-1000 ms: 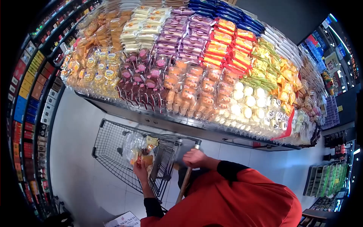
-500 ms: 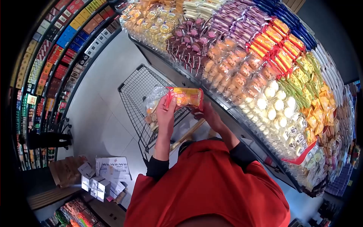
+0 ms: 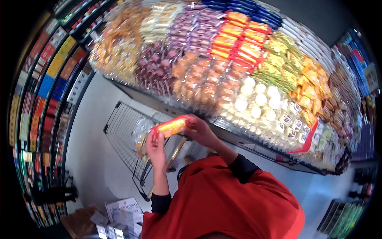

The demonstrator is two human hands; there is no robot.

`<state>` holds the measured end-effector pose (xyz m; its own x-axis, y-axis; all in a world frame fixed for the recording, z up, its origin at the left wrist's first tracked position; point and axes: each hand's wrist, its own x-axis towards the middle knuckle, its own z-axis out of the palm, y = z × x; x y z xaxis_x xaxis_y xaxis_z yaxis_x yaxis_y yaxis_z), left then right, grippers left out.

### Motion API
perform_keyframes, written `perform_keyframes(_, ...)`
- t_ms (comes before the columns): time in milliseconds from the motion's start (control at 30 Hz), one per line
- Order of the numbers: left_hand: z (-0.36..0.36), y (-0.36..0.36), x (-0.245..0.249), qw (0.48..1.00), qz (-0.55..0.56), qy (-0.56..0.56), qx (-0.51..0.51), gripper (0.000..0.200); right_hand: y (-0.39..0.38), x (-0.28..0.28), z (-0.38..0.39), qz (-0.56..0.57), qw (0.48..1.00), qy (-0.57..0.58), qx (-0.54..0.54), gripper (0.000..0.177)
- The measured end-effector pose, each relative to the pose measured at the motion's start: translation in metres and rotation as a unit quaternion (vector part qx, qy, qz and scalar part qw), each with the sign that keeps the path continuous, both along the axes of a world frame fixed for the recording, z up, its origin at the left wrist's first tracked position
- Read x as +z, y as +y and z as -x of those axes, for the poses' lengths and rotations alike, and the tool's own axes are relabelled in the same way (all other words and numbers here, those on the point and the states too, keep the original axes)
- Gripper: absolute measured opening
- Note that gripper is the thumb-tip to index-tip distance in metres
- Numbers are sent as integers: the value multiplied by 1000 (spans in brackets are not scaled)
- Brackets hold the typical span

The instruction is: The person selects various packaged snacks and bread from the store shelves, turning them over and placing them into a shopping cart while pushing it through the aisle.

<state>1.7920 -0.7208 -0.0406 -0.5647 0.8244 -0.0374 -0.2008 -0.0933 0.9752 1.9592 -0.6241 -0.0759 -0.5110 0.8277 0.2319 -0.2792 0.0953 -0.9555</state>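
Note:
Both hands hold one red and yellow packet [image 3: 171,127] above the shopping cart. My left hand [image 3: 156,145] grips its left end, thumb on the near face. At the packet's right end, my right hand [image 3: 197,129] has its fingers closed on the edge. Beneath and to the left, a clear plastic bag [image 3: 144,129] with items inside lies in the wire cart [image 3: 123,131]. Similar red and yellow packets [image 3: 226,41] are stacked on the display beyond my hands.
A long display [image 3: 159,104] of wrapped goods curves across the top and right. Shelves [image 3: 43,103] of boxes line the left, with a person in dark clothing [image 3: 53,194] beside them. Cartons [image 3: 124,209] stand at the lower left.
The view has turned, and the display appears shifted left. My right hand has come up onto the packet's right end, and the packet is now tilted.

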Motion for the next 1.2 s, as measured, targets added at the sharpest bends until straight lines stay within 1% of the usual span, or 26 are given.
perform_keyframes(33,-1,0,-1,1000,-2,-1,5,28,3,4,-7,-80,996,-20,-28,46)
perform_keyframes(67,-3,1,-2,1000,-6,-1,-9,28,6,16,-16,-84,995,-21,-43,46)
perform_keyframes(133,-3,0,-4,999,33,42,-7,30,11,45,-30,-148,982,-119,-21,41)
perform_keyframes(233,-12,8,-6,997,20,72,-18,32,23,41,-45,-159,976,-145,7,35)
perform_keyframes(267,-13,11,-9,997,22,64,-33,40,25,42,-48,-151,978,-145,-9,29)
perform_keyframes(300,-20,16,-1,997,25,64,-33,40,28,39,-52,-149,978,-145,-9,29)
perform_keyframes(367,-40,28,15,997,-54,30,-37,47,29,26,-55,-39,993,-98,-46,29)
perform_keyframes(400,-40,31,9,996,-42,40,-70,49,26,20,-54,30,991,-94,-88,29)
perform_keyframes(433,-39,32,3,993,-26,50,-99,52,32,-5,-49,74,994,46,-61,30)
perform_keyframes(500,-47,41,2,988,-19,30,-149,50,34,5,-48,158,980,103,-62,29)
perform_keyframes(533,-51,44,0,987,-13,16,-161,52,31,12,-45,163,980,105,-52,29)
perform_keyframes(567,-56,49,-1,984,-11,1,-176,53,30,21,-44,203,972,108,-56,29)
perform_keyframes(600,-61,53,-1,983,-15,11,-184,49,29,24,-45,243,962,109,-61,29)
perform_keyframes(633,-63,57,-1,983,-14,12,-181,49,30,18,-44,244,962,109,-57,29)
perform_keyframes(700,-66,62,-2,989,-22,19,-148,44,31,8,-40,183,979,80,-43,29)
perform_keyframes(733,-66,64,-5,993,-25,-1,-116,39,31,4,-39,179,981,55,-42,29)
perform_keyframes(767,-64,66,-4,994,-22,1,-111,39,32,7,-38,183,981,56,-37,29)
perform_keyframes(833,-62,65,-3,995,-17,-3,-101,36,35,8,-42,146,989,14,-15,30)
perform_keyframes(867,-63,65,-2,995,-20,-9,-93,34,40,0,-44,131,990,46,22,35)
perform_keyframes(900,-62,63,-2,996,-18,-7,-92,34,47,-8,-43,133,990,47,23,35)
perform_keyframes(967,-58,61,-3,996,23,26,-79,33,61,-15,-49,69,993,93,21,49)
perform_keyframes(1033,-56,59,0,993,35,56,-99,31,59,14,-59,40,997,28,-58,65)
perform_keyframes(1067,-54,60,3,989,35,84,-116,32,61,10,-64,21,997,3,-75,73)
perform_keyframes(1100,-55,61,5,984,36,113,-132,32,70,10,-67,-126,988,6,-89,70)
perform_keyframes(1167,-63,65,8,992,30,99,-74,38,75,16,-84,-47,995,-83,-12,54)
perform_keyframes(1200,-67,69,7,996,0,49,-72,45,75,14,-84,-48,995,-83,-23,54)
